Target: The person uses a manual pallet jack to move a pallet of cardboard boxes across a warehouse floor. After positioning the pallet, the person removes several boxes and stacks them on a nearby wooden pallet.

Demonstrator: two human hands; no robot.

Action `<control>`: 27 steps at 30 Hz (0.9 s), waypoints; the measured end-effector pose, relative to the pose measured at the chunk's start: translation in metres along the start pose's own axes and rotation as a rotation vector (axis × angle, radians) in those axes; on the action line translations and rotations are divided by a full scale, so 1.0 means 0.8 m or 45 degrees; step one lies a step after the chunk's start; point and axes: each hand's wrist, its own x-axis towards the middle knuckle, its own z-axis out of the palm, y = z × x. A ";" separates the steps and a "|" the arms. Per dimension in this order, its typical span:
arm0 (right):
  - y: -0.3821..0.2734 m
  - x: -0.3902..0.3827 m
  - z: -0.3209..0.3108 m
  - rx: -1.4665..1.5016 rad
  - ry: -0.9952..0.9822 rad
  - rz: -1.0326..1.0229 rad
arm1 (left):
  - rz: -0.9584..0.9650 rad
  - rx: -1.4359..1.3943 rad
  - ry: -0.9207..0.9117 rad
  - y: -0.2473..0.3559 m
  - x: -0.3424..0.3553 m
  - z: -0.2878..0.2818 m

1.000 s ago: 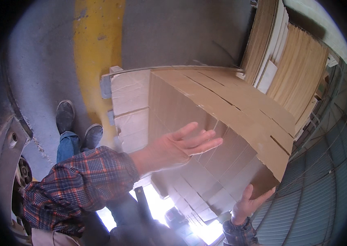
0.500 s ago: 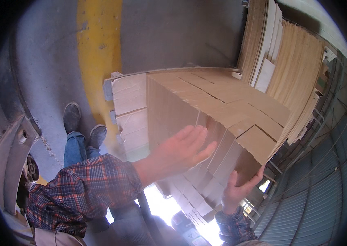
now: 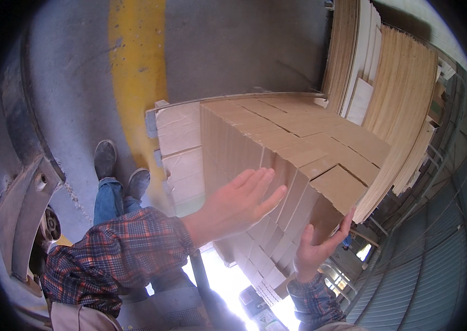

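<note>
Bracing the end cardboard bundle [image 3: 321, 204] with your left hand [image 3: 239, 204] and right hand [image 3: 316, 251], both flat-palmed and grasping nothing, you're probably needing a real grip next to shift it.

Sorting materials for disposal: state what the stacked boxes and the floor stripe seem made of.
Stacked boxes: apparently corrugated cardboard, matte tan, with flap seams and sharp folded edges; the left hand and right hand press on one. Floor stripe: likely yellow paint on grey concrete, scuffed and worn.

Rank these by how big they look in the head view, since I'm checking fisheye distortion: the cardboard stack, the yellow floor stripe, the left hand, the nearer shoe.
1. cardboard stack
2. yellow floor stripe
3. left hand, enlarged by nearness to the camera
4. nearer shoe
</note>
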 end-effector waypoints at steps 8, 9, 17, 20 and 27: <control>0.001 -0.001 -0.001 -0.005 -0.012 0.017 | -0.003 -0.015 0.081 -0.002 0.000 0.005; 0.001 0.000 -0.001 -0.008 -0.018 0.004 | -0.014 -0.049 0.048 -0.001 0.000 0.005; 0.000 -0.001 -0.002 -0.032 -0.029 0.012 | -0.030 -0.029 0.050 0.004 0.002 0.001; 0.000 -0.002 -0.001 -0.018 -0.029 0.027 | -0.064 -0.021 0.033 0.010 0.002 -0.001; 0.003 -0.001 0.000 0.035 -0.018 0.001 | -0.083 0.059 -0.043 0.031 0.004 -0.005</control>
